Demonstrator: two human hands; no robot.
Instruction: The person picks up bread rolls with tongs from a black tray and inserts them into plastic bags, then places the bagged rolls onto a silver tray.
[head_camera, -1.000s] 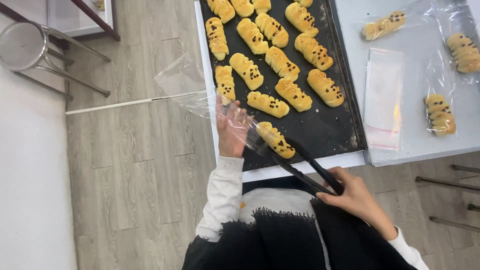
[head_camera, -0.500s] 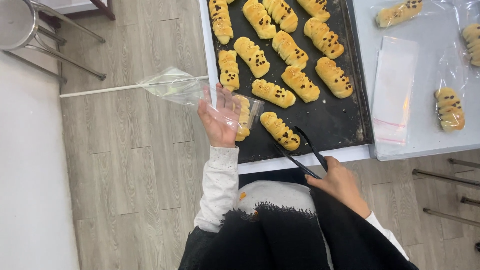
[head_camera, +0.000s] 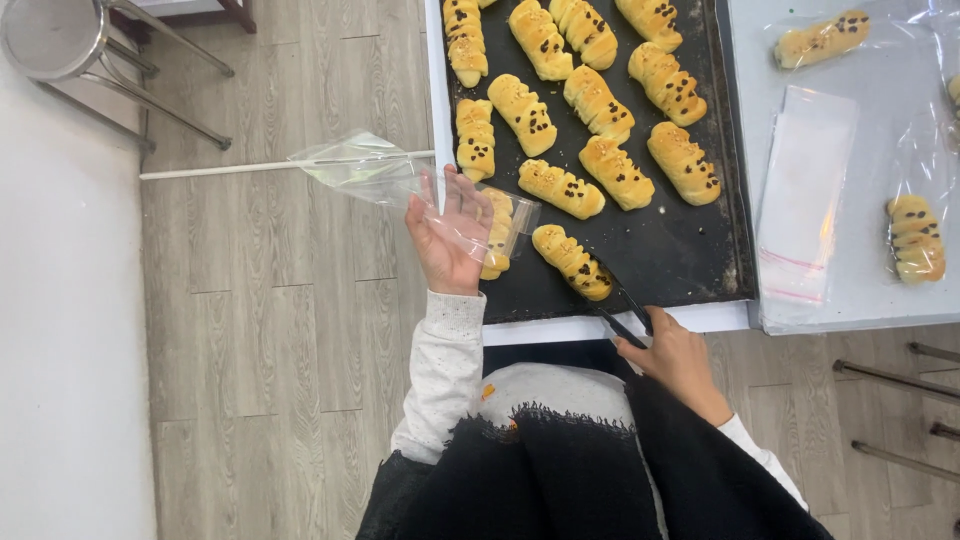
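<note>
1. Since a second ago the black metal tongs (head_camera: 612, 305) have slid back from the golden chocolate-chip bread roll (head_camera: 571, 261); right hand (head_camera: 672, 350) stays clamped on their handles
2. Left hand (head_camera: 447, 232) grips the clear plastic bag (head_camera: 400, 180) at the dark baking tray (head_camera: 690, 250) edge; bag now lower, mouth facing the roll

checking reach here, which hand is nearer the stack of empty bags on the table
Right. The right hand holds tongs at the tray's near edge, just left of the stack. The left hand holds a clear bag past the tray's far side.
</note>
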